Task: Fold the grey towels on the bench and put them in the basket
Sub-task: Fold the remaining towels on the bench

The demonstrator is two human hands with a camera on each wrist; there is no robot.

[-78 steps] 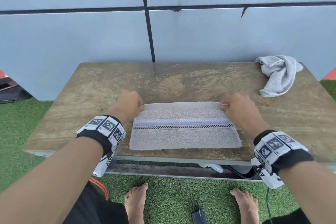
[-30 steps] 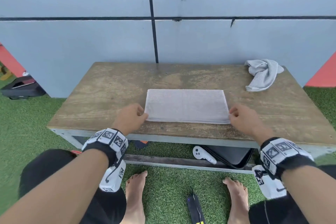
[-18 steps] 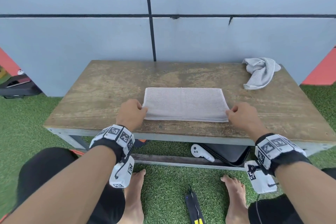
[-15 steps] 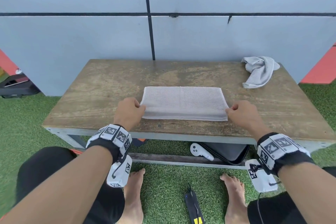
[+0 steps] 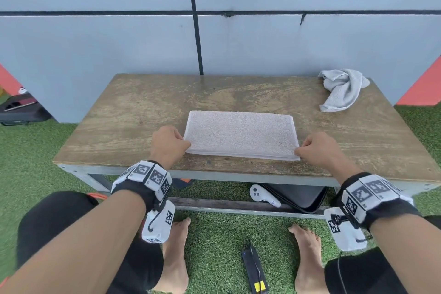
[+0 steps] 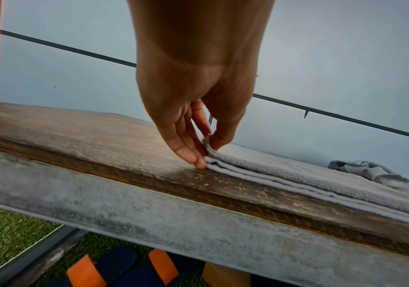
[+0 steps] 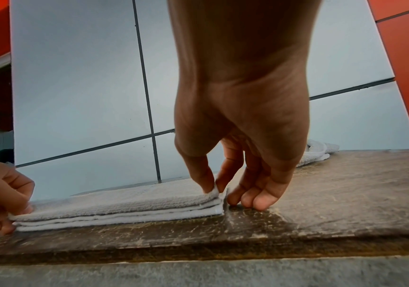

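A grey towel (image 5: 241,133), folded into several layers, lies flat near the front of the wooden bench (image 5: 133,112). My left hand (image 5: 168,143) pinches the top layer at the near left corner of the folded towel (image 6: 284,174) between thumb and fingers. My right hand (image 5: 317,148) pinches the top layer at the near right corner of the folded towel (image 7: 134,203) between thumb and forefinger; its other fingertips (image 7: 255,200) touch the bench. A second grey towel (image 5: 341,89) lies crumpled at the far right corner. No basket is in view.
A grey panelled wall (image 5: 143,43) stands right behind the bench. Under the bench lie a white controller (image 5: 262,196), a black case (image 5: 298,196) and blue-orange sandals (image 6: 124,270). A black device (image 5: 254,270) lies on the green turf between my bare feet.
The striped, half-folded towel got folded again into a smaller plain rectangle. Both hands went from its far corners to its near corners and stay there.
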